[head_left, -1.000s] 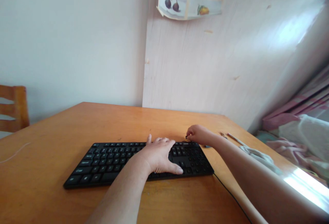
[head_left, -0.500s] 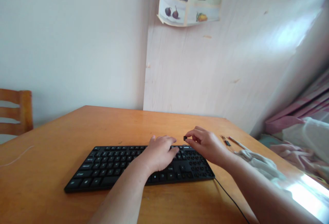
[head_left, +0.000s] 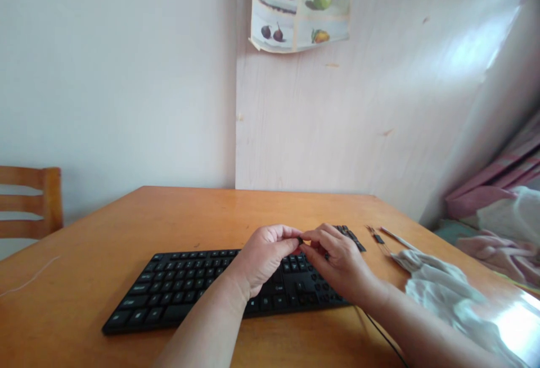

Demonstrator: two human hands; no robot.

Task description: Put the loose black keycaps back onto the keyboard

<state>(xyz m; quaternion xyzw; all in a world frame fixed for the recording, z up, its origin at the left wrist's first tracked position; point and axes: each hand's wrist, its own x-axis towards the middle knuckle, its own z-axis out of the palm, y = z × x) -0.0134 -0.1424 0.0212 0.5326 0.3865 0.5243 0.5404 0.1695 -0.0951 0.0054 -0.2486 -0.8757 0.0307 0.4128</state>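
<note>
I see the orange-brown wooden table [head_left: 189, 216] bearing the long black plastic keyboard [head_left: 177, 281], its long axis running left to right beneath both hands. Over its right half, the left hand [head_left: 268, 252] and the right hand [head_left: 340, 258] meet, neither clearly nearer, fingers curled, thumbs and fingertips pinching the small black piece [head_left: 300, 241] between them; its exact shape I cannot tell.

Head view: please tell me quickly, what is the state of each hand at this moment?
Left hand: closed, pinching a small black piece.
Right hand: closed, pinching the same piece from the other side.
</note>
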